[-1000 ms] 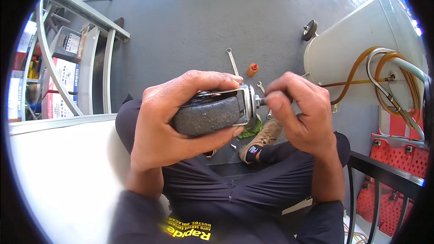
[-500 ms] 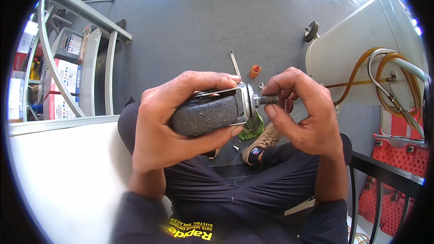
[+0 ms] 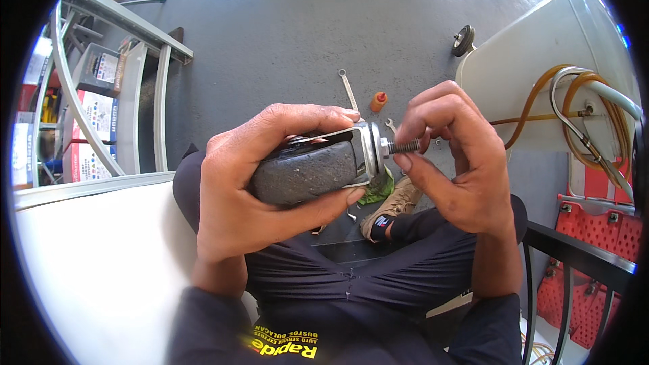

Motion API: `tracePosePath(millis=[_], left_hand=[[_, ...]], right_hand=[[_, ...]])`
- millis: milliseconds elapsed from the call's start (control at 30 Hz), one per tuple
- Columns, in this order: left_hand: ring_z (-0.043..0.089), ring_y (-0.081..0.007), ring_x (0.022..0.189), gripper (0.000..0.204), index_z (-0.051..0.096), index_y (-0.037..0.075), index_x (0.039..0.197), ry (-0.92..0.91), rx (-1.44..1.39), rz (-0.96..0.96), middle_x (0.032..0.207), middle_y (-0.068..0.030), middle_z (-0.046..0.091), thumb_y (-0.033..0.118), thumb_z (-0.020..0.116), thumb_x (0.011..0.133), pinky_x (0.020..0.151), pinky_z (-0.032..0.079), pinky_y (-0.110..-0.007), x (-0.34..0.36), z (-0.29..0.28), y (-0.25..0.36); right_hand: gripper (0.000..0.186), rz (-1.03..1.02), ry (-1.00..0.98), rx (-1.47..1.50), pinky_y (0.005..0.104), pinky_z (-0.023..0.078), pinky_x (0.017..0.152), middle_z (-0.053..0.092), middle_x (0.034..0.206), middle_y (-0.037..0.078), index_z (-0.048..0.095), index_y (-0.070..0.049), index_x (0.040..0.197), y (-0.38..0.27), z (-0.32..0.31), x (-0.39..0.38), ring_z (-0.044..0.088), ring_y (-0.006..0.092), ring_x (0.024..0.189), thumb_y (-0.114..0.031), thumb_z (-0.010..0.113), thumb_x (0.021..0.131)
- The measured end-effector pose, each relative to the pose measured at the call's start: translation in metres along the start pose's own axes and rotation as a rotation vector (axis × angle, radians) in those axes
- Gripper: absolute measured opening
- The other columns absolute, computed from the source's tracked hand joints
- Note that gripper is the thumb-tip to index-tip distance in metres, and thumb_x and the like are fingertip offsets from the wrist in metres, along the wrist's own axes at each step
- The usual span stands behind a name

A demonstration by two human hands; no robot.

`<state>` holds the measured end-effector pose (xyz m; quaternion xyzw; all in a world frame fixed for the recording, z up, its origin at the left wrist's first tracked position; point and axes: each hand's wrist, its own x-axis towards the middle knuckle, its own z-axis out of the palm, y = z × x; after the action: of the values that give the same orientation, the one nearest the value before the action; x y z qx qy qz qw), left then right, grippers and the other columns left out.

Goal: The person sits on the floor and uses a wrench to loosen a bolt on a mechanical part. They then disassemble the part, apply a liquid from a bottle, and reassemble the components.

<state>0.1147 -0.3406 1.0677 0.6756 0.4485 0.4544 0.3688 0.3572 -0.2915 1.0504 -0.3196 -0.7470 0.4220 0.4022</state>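
Note:
A caster wheel (image 3: 305,174) with a worn black tyre and a metal fork lies across my left hand (image 3: 236,186), which is closed around it, thumb below and fingers above. Its threaded stem (image 3: 407,147) points right, with a hex nut (image 3: 386,147) against the swivel plate. The thumb and fingers of my right hand (image 3: 460,162) are curled about the outer end of the stem, the thumb just under the threads. The far side of the stem is partly hidden by the fingers.
On the floor beyond lie a combination wrench (image 3: 347,88), an orange bottle (image 3: 378,101) and a green cloth (image 3: 378,188) by my shoe (image 3: 399,209). A metal rack with boxes (image 3: 94,118) stands left. A grey tank (image 3: 534,67) with a coiled hose (image 3: 564,111) stands right, near a black railing (image 3: 574,250).
My right fingers have shifted, lifting a little and uncurling around the stem, and the thumb sits slightly left. The nut and stem show more clearly. My left hand keeps its grip.

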Motion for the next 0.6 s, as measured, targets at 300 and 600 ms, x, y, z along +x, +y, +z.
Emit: tracePosePath(millis=[300, 600], left_hand=[[0.072, -0.0356, 0.113, 0.06, 0.068, -0.001, 0.117, -0.021, 0.021, 0.037, 0.114, -0.0252, 0.074, 0.002, 0.09, 0.062, 0.099, 0.058, -0.045, 0.001, -0.005, -0.008], [0.072, -0.0369, 0.113, 0.061, 0.067, -0.004, 0.119, 0.023, 0.038, 0.063, 0.115, -0.0259, 0.073, 0.001, 0.089, 0.062, 0.101, 0.058, -0.046, -0.014, 0.03, -0.054]], right_hand=[[0.018, 0.115, -0.101, -0.149, 0.0256, 0.046, 0.059, 0.065, 0.08, 0.006, 0.069, 0.0, 0.105, -0.001, -0.003, 0.0, 0.06, 0.0116, 0.067, -0.008, 0.076, 0.091], [0.022, 0.212, -0.078, 0.067, 0.0236, 0.047, 0.074, 0.068, 0.094, 0.005, 0.067, 0.002, 0.109, 0.048, 0.003, -0.024, 0.061, 0.0081, 0.085, -0.017, 0.072, 0.098]])
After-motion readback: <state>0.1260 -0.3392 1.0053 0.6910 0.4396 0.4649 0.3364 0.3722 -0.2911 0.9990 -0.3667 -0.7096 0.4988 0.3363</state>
